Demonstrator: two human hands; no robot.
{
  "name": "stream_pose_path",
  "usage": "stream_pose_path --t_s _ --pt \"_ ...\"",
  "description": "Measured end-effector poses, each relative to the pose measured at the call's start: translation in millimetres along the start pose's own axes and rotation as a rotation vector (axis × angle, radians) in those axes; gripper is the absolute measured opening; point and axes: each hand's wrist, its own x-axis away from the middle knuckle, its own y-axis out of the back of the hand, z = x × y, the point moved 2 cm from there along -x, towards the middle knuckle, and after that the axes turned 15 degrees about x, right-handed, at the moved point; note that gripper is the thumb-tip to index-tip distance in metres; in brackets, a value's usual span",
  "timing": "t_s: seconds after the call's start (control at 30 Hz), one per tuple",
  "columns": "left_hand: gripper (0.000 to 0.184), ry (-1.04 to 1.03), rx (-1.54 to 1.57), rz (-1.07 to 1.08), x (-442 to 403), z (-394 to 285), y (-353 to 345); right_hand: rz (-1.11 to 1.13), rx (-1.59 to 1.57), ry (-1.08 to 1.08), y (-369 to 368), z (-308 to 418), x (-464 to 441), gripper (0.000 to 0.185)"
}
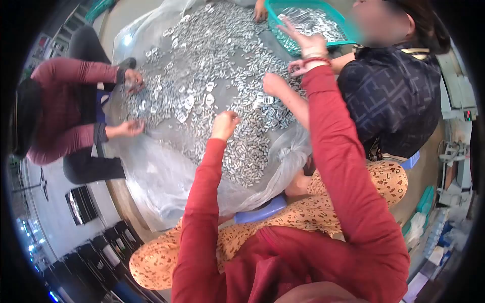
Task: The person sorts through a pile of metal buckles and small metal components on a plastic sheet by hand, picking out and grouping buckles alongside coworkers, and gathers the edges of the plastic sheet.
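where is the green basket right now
In the head view, the green basket is at the top, right of centre, beside the spread of small metallic pieces, with your raised right hand overlapping its near edge.

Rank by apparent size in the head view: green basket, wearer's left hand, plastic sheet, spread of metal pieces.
1. plastic sheet
2. metal pieces, as a spread
3. green basket, partly cut off at the top
4. left hand
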Motion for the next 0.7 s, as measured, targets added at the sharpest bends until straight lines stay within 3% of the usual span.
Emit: stream_pose_path --t_s 0.07,0.13,0.23,0.27,0.37,0.4,0.43,0.5,0.57,0.63,0.67,0.7 --pt "0.027 -0.071 -0.211 0.076 3.7 20.5 -36.7 0.07 0.144 -0.191 -3.5 14.1 7.4 0.059" --pt "0.022 -0.003 -0.3 0.032 4.1 3.2 -41.6 -0.058 0.714 0.096 -13.9 -20.6 32.3 0.053" --pt "0.015 0.021 -0.303 0.16 -10.2 25.1 -43.2 -0.014 1.05 0.005 14.7 -75.0 48.9 0.049" --pt "0.014 -0.045 -0.266 0.073 -8.6 33.5 -39.9 -0.065 1.093 -0.045 22.9 -92.9 53.1 0.046" --pt "0.014 0.133 0.234 -0.049 -0.2 30.5 13.6 -0.016 1.311 -0.25 60.1 -139.1 50.5 0.043" --pt "0.015 0.432 0.502 -0.106 4.4 22.4 33.8 0.063 1.411 -0.336 68.7 -152.4 49.1 0.043" --pt "0.016 0.464 0.844 -0.212 10.2 47.8 43.6 0.14 1.51 -0.422 77.4 -164.0 47.4 0.042" --pt "0.022 0.566 1.161 -0.443 23.5 67.6 77.6 0.121 1.739 -0.562 94.8 -190.2 45.2 0.048" --pt "0.035 0.613 0.813 -0.569 28.0 86.4 107.7 0.229 2.041 -0.602 110.2 -205.9 37.4 0.072" --pt "0.046 0.616 0.018 -0.561 23.4 96.8 126.9 0.374 2.369 -0.565 117.4 -223.9 27.0 0.087" --pt "0.048 0.61 -0.128 -0.513 19.9 109.8 125.8 0.445 2.488 -0.52 123.1 -233.2 17.5 0.1" --pt "0.051 0.6 -0.273 -0.465 15.4 122.4 121.5 0.541 2.63 -0.374 129.7 -243.9 5.5 0.1"
